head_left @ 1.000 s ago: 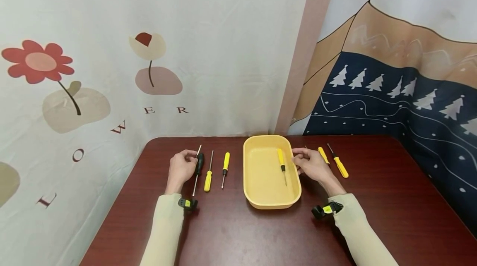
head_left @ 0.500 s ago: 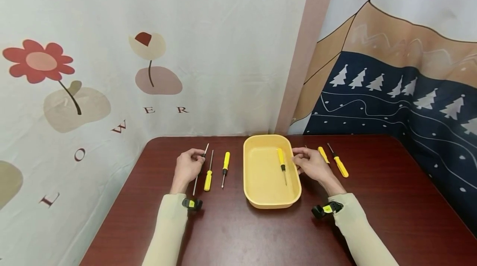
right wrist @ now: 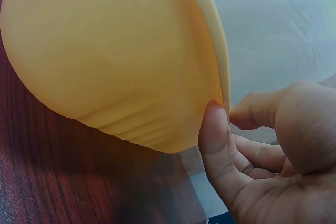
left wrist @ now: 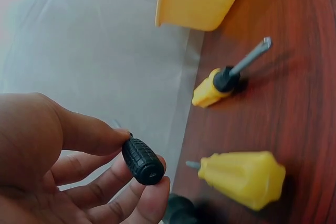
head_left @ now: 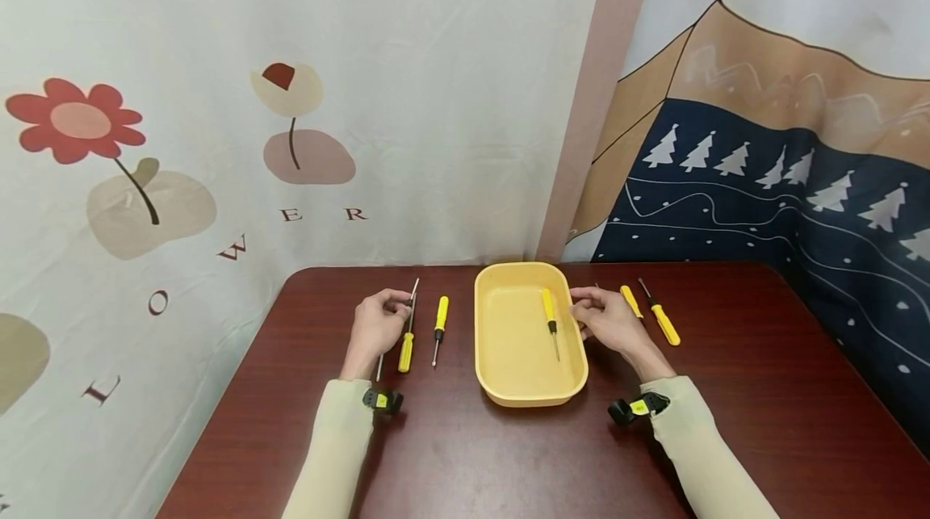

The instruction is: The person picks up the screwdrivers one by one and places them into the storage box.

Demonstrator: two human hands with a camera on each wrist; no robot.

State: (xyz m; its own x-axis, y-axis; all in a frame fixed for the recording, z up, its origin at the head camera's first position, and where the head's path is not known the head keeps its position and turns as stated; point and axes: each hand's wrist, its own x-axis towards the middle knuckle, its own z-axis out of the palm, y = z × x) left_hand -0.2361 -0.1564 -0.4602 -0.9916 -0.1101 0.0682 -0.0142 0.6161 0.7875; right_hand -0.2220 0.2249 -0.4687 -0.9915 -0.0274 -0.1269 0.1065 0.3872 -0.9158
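The left hand (head_left: 378,327) pinches a black-handled screwdriver (left wrist: 143,160) between thumb and fingers; in the head view its shaft points away, over the tip of a yellow screwdriver (head_left: 406,351) lying on the table. A second yellow screwdriver with a black collar (head_left: 441,316) lies to the right of that. The right hand (head_left: 613,324) pinches the right rim of the yellow tray (head_left: 531,402), with thumb and fingers on both sides of the wall in the right wrist view. Inside the tray lies a yellow and black screwdriver (head_left: 548,307).
Two yellow screwdrivers, one near the right hand (head_left: 630,302) and one farther right (head_left: 664,325), lie on the dark red table (head_left: 465,454). Under the left hand another metal shaft (head_left: 380,367) shows, its handle hidden in the head view. A printed curtain (head_left: 450,99) hangs behind the table.
The left hand has moved right with the black-handled screwdriver, from beside another black-handled one toward the yellow screwdriver. The right hand and tray have stayed in place.
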